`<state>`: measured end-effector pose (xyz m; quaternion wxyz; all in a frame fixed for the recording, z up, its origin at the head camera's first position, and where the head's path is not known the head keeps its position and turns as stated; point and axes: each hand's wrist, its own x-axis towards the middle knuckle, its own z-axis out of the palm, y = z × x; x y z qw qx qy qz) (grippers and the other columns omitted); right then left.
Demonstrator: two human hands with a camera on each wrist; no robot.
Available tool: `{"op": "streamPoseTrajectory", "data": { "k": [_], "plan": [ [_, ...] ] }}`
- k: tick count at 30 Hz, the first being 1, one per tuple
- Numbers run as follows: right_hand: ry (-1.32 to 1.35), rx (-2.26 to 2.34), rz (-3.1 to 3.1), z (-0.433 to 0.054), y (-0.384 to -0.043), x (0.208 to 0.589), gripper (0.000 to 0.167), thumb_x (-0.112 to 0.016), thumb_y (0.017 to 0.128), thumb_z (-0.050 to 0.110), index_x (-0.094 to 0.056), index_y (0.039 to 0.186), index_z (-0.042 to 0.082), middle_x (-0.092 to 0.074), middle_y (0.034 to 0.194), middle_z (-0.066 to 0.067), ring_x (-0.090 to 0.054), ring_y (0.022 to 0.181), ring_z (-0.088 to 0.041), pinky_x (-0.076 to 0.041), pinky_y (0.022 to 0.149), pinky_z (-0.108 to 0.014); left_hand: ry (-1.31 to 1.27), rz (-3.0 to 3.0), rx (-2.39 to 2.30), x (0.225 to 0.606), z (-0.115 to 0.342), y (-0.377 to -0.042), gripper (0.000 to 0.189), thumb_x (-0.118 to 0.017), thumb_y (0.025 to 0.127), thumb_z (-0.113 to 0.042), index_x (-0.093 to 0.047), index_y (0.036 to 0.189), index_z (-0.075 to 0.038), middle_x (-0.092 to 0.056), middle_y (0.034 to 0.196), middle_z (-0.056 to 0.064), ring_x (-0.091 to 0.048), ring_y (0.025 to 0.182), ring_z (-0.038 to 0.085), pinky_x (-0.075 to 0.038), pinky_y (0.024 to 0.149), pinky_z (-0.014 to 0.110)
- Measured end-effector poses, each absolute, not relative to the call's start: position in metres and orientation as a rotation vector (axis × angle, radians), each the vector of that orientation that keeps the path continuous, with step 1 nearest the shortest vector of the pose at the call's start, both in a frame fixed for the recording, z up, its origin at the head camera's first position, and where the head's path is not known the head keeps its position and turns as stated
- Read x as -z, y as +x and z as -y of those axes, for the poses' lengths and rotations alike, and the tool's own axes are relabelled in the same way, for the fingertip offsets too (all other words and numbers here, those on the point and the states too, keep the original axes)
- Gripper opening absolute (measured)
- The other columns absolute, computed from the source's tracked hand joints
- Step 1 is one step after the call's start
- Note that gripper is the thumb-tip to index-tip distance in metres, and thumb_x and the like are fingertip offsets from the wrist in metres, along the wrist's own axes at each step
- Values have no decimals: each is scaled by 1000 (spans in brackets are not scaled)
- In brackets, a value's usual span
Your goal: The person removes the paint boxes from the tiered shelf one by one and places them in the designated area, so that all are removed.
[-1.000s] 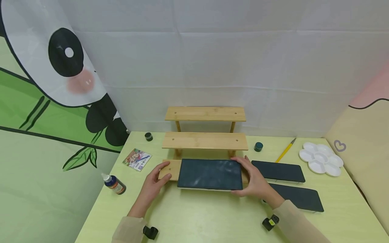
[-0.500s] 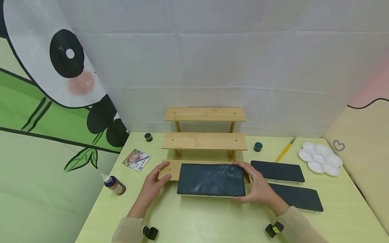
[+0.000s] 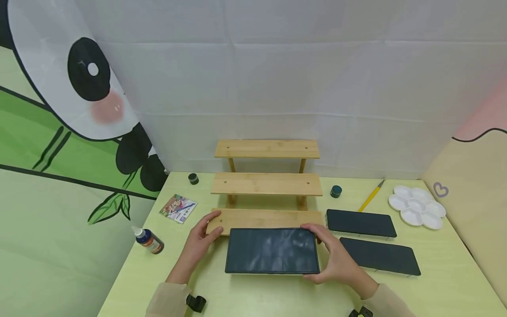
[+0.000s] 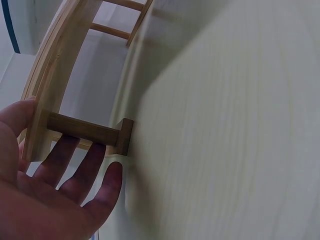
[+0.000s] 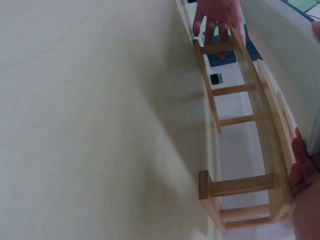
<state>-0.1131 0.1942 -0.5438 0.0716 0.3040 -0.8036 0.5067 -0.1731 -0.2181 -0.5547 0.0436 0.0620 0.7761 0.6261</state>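
My left hand (image 3: 199,244) grips the left end of the lowest step of a three-tier wooden display stand (image 3: 269,218). In the left wrist view the thumb lies at the edge of the plank (image 4: 55,70), with fingers below it beside a round leg (image 4: 82,129). My right hand (image 3: 336,257) holds the right end of a dark rectangular panel (image 3: 273,251), thumb at its near corner and fingers at the far one. The panel is in front of the lowest step, its left end unsupported by a hand. Its pale underside (image 5: 285,65) shows in the right wrist view.
Two similar dark panels (image 3: 361,223) lie at the right, near a yellow-handled tool (image 3: 371,196) and a white flower-shaped palette (image 3: 417,207). Small dark jars (image 3: 336,191) flank the stand. A printed card (image 3: 178,208) and a blue bottle (image 3: 148,241) are at the left.
My right hand has drawn the dark panel toward me, off from above the lowest step, so more of that plank shows. The left hand has stayed on the stand's end.
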Motion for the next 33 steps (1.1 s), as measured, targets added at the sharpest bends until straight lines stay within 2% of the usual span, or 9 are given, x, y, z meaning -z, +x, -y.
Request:
{"op": "streamPoseTrajectory", "data": {
  "k": [6,10,14,16,18,21,26,28,33],
  "plan": [
    [917,-1533,2440,-191,-97,551,113,-105,57,21,-48,154,12,-52,148,-4,-48,115,-14,-45,76,-39,189,-2378,-1917,553,218,-172,55,-71,103,-21,-52,154,-16,-34,167,10,-38,148,30,-49,94,17],
    [890,-1546,2504,-191,-91,558,111,-105,59,26,-49,154,12,-53,147,-4,-50,115,-15,-47,75,-37,184,-2377,-1913,553,218,-173,55,-71,103,-21,-52,154,-16,-32,168,10,-35,150,31,-49,94,17],
    [867,-1534,2582,-190,-83,565,109,-104,61,34,-49,154,17,-53,148,-1,-53,125,-16,-54,88,-37,181,-2379,-1906,554,217,-174,55,-71,102,-22,-52,154,-17,-32,168,10,-34,150,32,-48,95,17],
    [856,-1527,2611,-190,-80,568,110,-104,61,37,-49,154,20,-52,149,2,-53,131,-17,-53,97,-41,185,-2378,-1907,554,218,-174,55,-71,102,-23,-52,154,-17,-32,168,10,-34,150,32,-48,95,17],
    [858,-1513,2624,-190,-78,570,109,-103,62,38,-48,154,21,-51,150,1,-52,133,-18,-51,102,-40,188,-2378,-1909,554,218,-174,55,-71,102,-23,-52,153,-17,-32,168,10,-35,150,31,-49,95,17],
    [848,-1474,2637,-189,-78,572,109,-103,61,41,-49,154,22,-52,150,2,-52,133,-19,-48,105,-37,186,-2381,-1907,555,218,-174,54,-71,102,-23,-53,153,-17,-32,168,10,-36,150,32,-49,96,19],
    [815,-1404,2713,-188,-80,573,110,-102,61,48,-46,154,30,-50,150,10,-50,135,-16,-46,106,-37,177,-2391,-1886,555,218,-174,55,-71,102,-26,-53,153,-19,-33,168,9,-34,151,31,-48,99,23],
    [822,-1358,2755,-189,-81,573,111,-101,61,51,-45,155,29,-48,151,11,-48,136,-15,-47,106,-38,173,-2391,-1879,554,218,-175,55,-71,102,-27,-53,153,-20,-33,168,8,-33,152,31,-48,100,23],
    [896,-1162,2816,-192,-86,576,113,-97,62,61,-48,153,17,-50,148,9,-49,133,-15,-48,104,-46,175,-2382,-1893,554,218,-174,54,-71,102,-25,-53,153,-19,-33,168,8,-34,151,31,-48,100,23]
  ]
}}
